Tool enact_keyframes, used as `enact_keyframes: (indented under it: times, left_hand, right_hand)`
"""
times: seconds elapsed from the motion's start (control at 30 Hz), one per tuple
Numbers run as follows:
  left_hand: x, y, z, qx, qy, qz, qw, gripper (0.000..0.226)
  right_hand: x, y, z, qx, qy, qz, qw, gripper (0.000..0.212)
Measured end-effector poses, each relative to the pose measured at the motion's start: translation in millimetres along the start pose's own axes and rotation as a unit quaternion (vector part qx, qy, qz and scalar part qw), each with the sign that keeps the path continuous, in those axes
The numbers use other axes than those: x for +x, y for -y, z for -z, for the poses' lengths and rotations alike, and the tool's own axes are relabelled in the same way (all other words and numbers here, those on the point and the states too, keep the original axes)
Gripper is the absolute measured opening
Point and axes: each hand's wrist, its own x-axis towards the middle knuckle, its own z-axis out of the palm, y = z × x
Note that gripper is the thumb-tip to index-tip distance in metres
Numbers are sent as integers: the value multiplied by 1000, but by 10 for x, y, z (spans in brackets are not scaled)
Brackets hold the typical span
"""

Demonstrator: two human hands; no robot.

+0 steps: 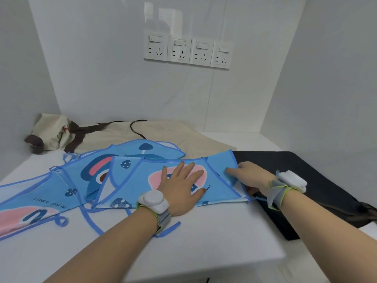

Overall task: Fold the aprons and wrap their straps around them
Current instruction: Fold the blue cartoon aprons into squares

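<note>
A blue cartoon-print apron [130, 180] lies partly folded across the white table [204, 242]. My left hand [181, 186] presses flat on its pink patch, fingers spread. My right hand [251, 176] grips the apron's right edge, the index finger lying on top and the thumb tucked under the cloth. Blue straps [89, 219] trail loose toward the table's front. Another part of blue apron [26, 203] with the same print spreads to the far left; whether it is a second apron I cannot tell.
A beige apron [173, 135] with dark brown straps [77, 135] lies at the back, bunched in the left corner. A black apron [306, 180] covers the right side of the table. Wall sockets [187, 51] are on the back wall. Walls close in left and right.
</note>
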Motion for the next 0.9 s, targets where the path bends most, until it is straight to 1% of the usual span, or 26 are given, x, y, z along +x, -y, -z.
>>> enact_keyframes:
  times: [0.07,0.13,0.2,0.27,0.37,0.5,0.57,0.63,0.73,0.83,0.9]
  left_hand:
    - [4,-4,11,0,8,2,1000,61]
    - [2,-39,41,3,15,0,1000,60]
    - [-4,-41,82,9,18,-4,1000,60]
    - [-15,-56,146,7,20,-6,1000,59]
    - [-31,-84,225,-3,26,-3,1000,56]
    - [-34,-156,215,14,40,-9,999,56]
    - [-17,-208,166,25,50,-18,998,58]
    - [6,-244,96,32,55,-23,998,59]
    - [16,-246,-11,27,56,-12,998,57]
    - [0,-229,-36,26,56,-8,998,56]
    - [0,-244,-30,30,62,-6,998,55]
  right_hand:
    - [-79,-34,-100,-62,-27,23,997,36]
    - [-117,-84,-202,-73,-64,44,994,36]
    - [-95,-91,-274,-89,-85,74,990,30]
    - [-62,-71,-223,-115,-109,101,982,24]
    - [33,-113,54,-139,-152,110,972,24]
    - [207,-503,495,-104,-162,31,981,27]
    - [259,-717,604,-48,-160,-3,986,26]
    - [298,-851,635,15,-167,-15,986,23]
    - [334,-870,622,48,-171,6,984,21]
    - [306,-695,645,67,-184,62,979,19]
    - [248,-504,689,55,-190,105,975,17]
